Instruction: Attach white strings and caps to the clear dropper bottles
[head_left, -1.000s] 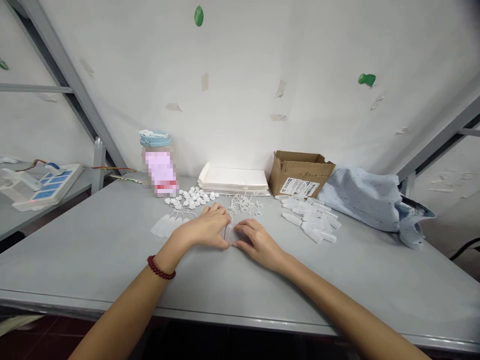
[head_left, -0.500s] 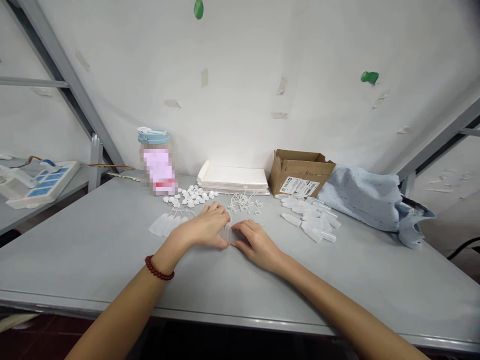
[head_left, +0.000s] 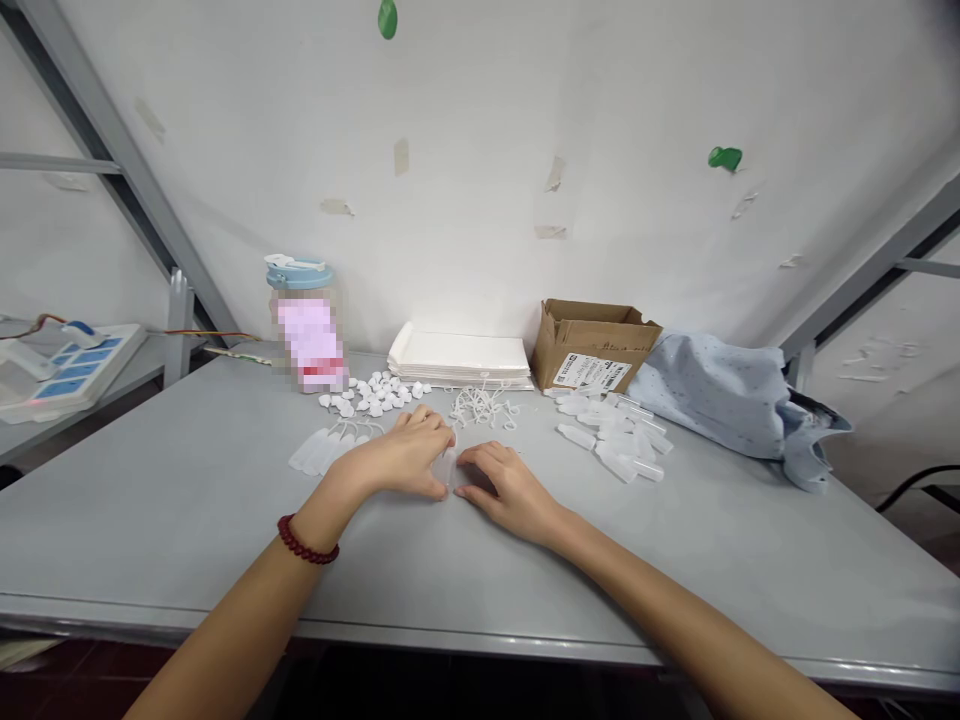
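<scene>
My left hand (head_left: 405,455) and my right hand (head_left: 501,483) lie close together on the grey table (head_left: 187,500), fingers curled around a small clear plastic bottle (head_left: 448,465) held between them. A dark red bead bracelet sits on my left wrist. Just behind the hands lies a tangle of thin white loops (head_left: 484,408). A heap of small white caps (head_left: 375,393) is to the back left. Several clear bottles (head_left: 326,448) lie left of my left hand, and another pile of bottles (head_left: 615,435) lies to the right.
A jar with a blue lid (head_left: 306,325), a stack of white sheets (head_left: 461,358) and an open cardboard box (head_left: 592,347) stand along the wall. A pale blue cloth bag (head_left: 739,405) lies at the right. A white device with blue panels (head_left: 67,365) sits on a side table.
Both hands stay on the small bottle with hardly any movement; the view has shifted slightly right and down.
</scene>
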